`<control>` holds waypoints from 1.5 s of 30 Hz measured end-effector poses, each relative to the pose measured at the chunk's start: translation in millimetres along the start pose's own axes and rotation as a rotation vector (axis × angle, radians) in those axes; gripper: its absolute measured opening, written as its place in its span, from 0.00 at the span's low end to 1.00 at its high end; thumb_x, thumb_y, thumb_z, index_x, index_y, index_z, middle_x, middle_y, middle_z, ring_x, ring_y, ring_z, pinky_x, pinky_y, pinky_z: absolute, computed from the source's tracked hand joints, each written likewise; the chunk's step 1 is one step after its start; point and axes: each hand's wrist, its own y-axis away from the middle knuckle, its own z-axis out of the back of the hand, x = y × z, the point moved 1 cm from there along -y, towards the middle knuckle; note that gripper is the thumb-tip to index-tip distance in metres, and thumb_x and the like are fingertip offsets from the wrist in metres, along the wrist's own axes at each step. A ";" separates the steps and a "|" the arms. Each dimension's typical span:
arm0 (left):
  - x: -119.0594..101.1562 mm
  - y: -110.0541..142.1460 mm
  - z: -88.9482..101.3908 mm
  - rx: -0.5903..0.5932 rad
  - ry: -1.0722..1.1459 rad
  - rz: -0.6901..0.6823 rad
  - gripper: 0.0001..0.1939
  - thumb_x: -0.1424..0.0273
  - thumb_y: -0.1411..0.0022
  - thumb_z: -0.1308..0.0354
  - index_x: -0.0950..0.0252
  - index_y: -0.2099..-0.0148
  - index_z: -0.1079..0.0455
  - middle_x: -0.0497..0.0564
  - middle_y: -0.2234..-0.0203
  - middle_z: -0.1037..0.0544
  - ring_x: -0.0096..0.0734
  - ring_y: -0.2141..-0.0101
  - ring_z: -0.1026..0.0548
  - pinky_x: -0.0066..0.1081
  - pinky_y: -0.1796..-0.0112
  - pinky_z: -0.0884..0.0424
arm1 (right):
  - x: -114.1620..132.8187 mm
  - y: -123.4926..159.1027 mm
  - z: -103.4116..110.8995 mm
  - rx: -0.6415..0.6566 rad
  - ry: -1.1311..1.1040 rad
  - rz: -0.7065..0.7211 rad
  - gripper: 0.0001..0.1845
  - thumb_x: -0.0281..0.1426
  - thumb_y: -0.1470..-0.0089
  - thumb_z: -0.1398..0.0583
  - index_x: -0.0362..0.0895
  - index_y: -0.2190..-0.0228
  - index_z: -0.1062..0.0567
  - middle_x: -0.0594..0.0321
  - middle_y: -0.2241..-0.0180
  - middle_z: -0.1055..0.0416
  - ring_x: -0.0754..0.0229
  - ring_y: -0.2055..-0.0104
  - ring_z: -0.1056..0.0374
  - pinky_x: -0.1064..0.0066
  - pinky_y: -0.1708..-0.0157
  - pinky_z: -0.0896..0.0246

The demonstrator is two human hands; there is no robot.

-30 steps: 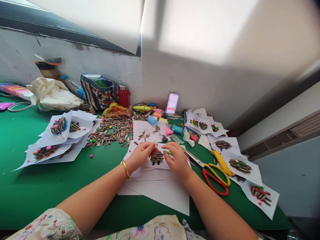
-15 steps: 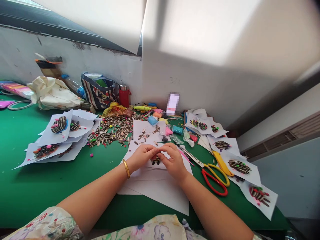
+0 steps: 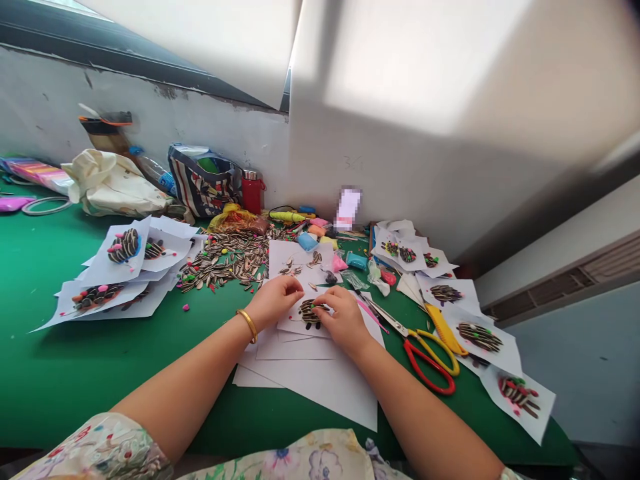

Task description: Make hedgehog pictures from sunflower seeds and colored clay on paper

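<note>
A hedgehog-like figure of striped sunflower seeds (image 3: 306, 312), with dark feet and a small green bit on its back, lies on a white paper sheet (image 3: 290, 325) in front of me. My right hand (image 3: 345, 319) reaches over its right side, thumb and fingertips close together at the figure; whatever is between them is too small to name. My left hand (image 3: 276, 300) is just left of the figure, apart from it, its fingertips pinched together. Anything in that pinch is hidden. More white sheets (image 3: 330, 387) lie underneath.
Scissors (image 3: 415, 340) with red and yellow handles lie right of my right hand. Finished-looking seed pictures on paper (image 3: 479, 335) line the right edge; others (image 3: 123, 257) are stacked left. Behind are loose sunflower seeds (image 3: 230, 257), coloured clay packets (image 3: 356, 261) and a red bottle (image 3: 251, 192).
My hands, together over the figure before, have parted. The left has moved away to the left; the right has stayed at the figure, which shows more now. The view has shifted slightly.
</note>
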 end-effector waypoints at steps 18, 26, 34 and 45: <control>-10.7 6.4 -5.3 0.173 -0.223 -0.061 0.05 0.71 0.45 0.41 0.62 0.67 0.23 0.50 0.69 0.27 0.34 0.65 0.28 0.30 0.65 0.34 | 6.1 -1.6 -4.5 0.080 0.221 -0.041 0.04 0.30 0.46 0.35 0.50 0.67 0.19 0.63 0.67 0.28 0.57 0.60 0.34 0.65 0.60 0.48; -6.4 7.7 -12.8 0.135 -0.242 -0.121 0.05 0.71 0.44 0.41 0.61 0.67 0.23 0.50 0.68 0.27 0.33 0.65 0.28 0.30 0.65 0.35 | 2.7 -0.1 -4.0 0.081 0.194 -0.008 0.08 0.27 0.45 0.37 0.50 0.65 0.18 0.62 0.68 0.27 0.58 0.61 0.33 0.66 0.61 0.46; -9.3 9.5 -14.2 0.131 -0.267 -0.142 0.06 0.73 0.43 0.42 0.62 0.68 0.24 0.50 0.68 0.27 0.33 0.65 0.28 0.30 0.64 0.35 | 4.5 -0.4 -2.6 0.077 0.224 -0.009 0.06 0.28 0.45 0.36 0.49 0.67 0.18 0.61 0.67 0.27 0.57 0.61 0.34 0.67 0.62 0.46; -8.9 8.9 -13.6 0.137 -0.292 -0.142 0.07 0.72 0.43 0.44 0.62 0.68 0.23 0.50 0.70 0.27 0.33 0.65 0.28 0.29 0.65 0.36 | 3.7 -0.8 -4.9 0.090 0.238 -0.020 0.06 0.27 0.46 0.36 0.49 0.67 0.18 0.63 0.68 0.27 0.58 0.61 0.34 0.66 0.62 0.48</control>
